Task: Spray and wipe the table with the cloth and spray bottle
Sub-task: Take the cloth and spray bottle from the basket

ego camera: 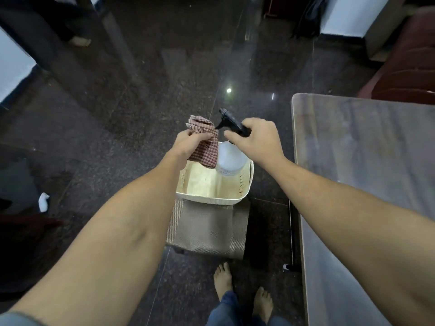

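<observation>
Above the basket [211, 201], left hand [188, 142] clutches the cloth [207, 153], right hand [257, 137] grips the spray bottle [229, 158].

A cream basket [211, 200] sits on a brown woven stool [207, 231].

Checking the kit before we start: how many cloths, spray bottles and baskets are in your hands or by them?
cloth: 1, gripped by the left hand
spray bottle: 1, right hand gripping its black head
basket: 1
Total: 3
</observation>
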